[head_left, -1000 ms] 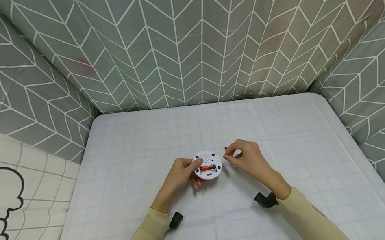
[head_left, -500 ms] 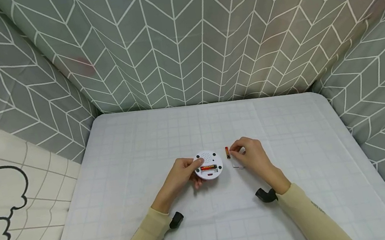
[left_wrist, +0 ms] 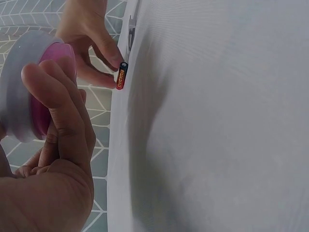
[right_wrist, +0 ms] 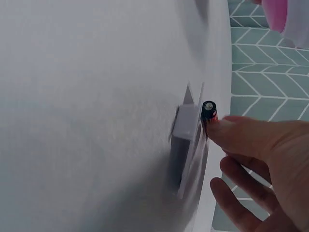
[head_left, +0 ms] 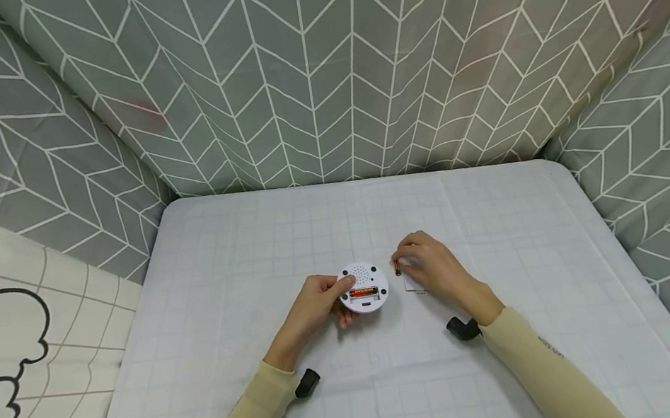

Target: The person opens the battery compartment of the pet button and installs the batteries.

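Observation:
My left hand holds a round white device with its underside turned up, the thumb lying on top near a patch of small holes. One red-and-orange battery sits in its open compartment. In the left wrist view the device's other face shows a pink part. Right of the device, my right hand pinches a second battery between thumb and finger, at the tabletop. The right wrist view shows this battery end-on, beside a small white plastic piece.
A white cloth with a faint grid covers the table. Under my right hand lies the white plastic piece. Patterned curtains hang behind and at the sides. Dark wrist mounts stick out from both sleeves.
My right hand first drew back slightly, leaving the loose battery in sight, then moved forward and took hold of it. The left hand and device have stayed nearly still.

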